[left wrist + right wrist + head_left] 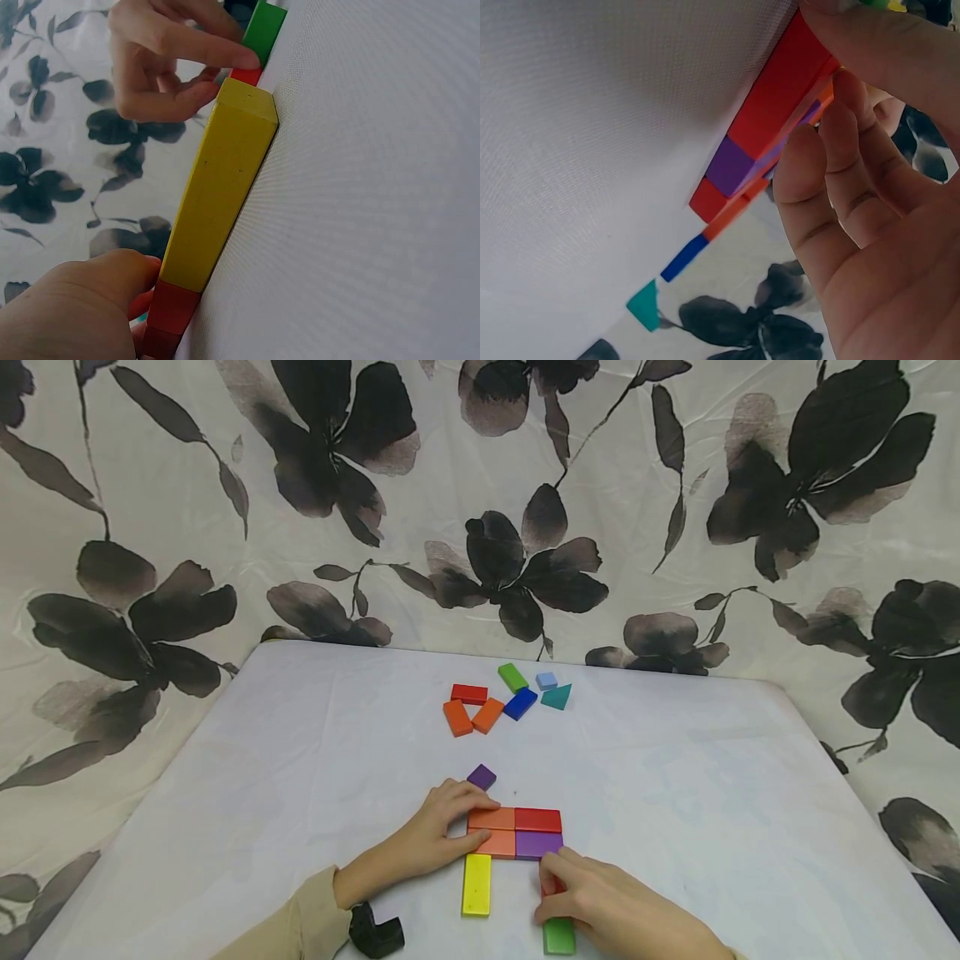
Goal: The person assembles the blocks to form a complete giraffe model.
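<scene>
Flat on the table, two orange blocks [498, 844], a red block [537, 820] and a purple block [545, 844] lie together as a rectangle. My left hand [438, 831] rests on the orange blocks, thumb on the nearer one and fingertips at the far edge. A yellow block [476, 887] extends toward me from the rectangle's left side. Below its right side, my right hand [603, 893] pinches another red block [780, 90] between thumb and fingers, partly hiding it. A green block [558, 937] adjoins that block's near end.
A small purple block [482, 777] lies just beyond my left fingers. Farther back are loose blocks, among them orange [457, 718], blue [521, 703], green [513, 677] and a teal triangle [557, 697]. Floral cloth [525, 568] hangs behind the white table [300, 752].
</scene>
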Motion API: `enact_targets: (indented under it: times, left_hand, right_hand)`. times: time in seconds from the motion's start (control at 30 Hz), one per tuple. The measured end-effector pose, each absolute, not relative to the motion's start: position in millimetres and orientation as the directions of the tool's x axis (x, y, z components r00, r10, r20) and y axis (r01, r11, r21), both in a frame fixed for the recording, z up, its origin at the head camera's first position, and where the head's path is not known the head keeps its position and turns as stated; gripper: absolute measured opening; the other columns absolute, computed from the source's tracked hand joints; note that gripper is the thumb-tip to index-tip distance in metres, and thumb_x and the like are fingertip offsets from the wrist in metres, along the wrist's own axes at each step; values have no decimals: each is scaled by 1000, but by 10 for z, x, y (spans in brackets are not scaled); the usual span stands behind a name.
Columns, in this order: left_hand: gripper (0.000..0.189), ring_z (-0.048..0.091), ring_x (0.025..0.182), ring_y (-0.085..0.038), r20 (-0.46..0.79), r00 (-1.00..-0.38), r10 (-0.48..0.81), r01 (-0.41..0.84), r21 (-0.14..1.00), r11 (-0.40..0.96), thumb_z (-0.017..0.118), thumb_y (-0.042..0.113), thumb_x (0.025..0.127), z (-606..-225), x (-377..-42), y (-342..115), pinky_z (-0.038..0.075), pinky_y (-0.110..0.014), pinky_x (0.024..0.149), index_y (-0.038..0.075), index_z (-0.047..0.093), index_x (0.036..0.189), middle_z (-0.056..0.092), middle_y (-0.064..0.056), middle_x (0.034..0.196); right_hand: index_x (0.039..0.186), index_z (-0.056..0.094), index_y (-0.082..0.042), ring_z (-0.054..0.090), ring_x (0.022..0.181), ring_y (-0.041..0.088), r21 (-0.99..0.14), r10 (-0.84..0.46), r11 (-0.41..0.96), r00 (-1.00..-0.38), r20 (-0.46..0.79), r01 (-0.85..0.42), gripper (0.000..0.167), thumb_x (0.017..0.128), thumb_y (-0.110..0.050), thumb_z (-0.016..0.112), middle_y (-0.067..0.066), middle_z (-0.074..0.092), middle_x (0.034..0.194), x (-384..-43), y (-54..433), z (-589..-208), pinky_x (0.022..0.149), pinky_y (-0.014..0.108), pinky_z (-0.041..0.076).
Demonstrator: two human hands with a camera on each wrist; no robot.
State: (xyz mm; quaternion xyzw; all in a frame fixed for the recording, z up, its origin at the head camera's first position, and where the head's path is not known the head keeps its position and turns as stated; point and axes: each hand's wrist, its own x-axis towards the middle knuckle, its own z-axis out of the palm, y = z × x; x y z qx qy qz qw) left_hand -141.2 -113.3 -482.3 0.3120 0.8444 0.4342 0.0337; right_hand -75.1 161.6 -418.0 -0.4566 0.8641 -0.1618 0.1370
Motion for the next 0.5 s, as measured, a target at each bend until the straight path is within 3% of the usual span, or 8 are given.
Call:
enact_targets:
  times: [0.2, 0.37, 0.43, 0.5]
  left_hand:
    - [34, 44, 114, -10, 210, -805, 555, 493, 756, 429, 72, 23, 92, -4821, -1409, -1130, 39, -42, 97, 24, 67, 125, 57, 13, 121]
    - [34, 44, 114, -10, 212, -803, 557, 498, 752, 431, 72, 22, 92, -4817, -1407, -1129, 38, -42, 96, 24, 67, 125, 57, 12, 121]
    - [34, 44, 114, -10, 209, -804, 557, 497, 751, 435, 72, 23, 92, -4817, -1409, -1130, 38, -42, 96, 24, 67, 125, 57, 12, 121]
    - [34, 44, 114, -10, 207, -804, 557, 496, 751, 437, 71, 24, 92, -4816, -1411, -1130, 39, -42, 96, 24, 67, 125, 57, 12, 122]
  right_hand:
    - [123, 68, -33, 50, 98, 1, -499, -799, 569, -583, -149, -653, 46, 86, -8, 76, -13, 52, 109, -764, 1646, -4100, 80, 15, 50]
    - [141, 53, -30, 47, 117, 7, -504, -805, 543, -587, -85, -672, 67, 85, 5, 66, -11, 49, 134, -794, 1726, -4089, 94, 29, 51]
    - [148, 45, -29, 43, 126, 11, -495, -799, 547, -597, -69, -675, 67, 89, -5, 66, -9, 42, 145, -801, 1736, -4096, 99, 36, 49]
    - [154, 33, -29, 37, 133, 16, -502, -777, 579, -622, -99, -642, 73, 91, -25, 70, -5, 33, 154, -801, 1734, -4105, 101, 45, 47]
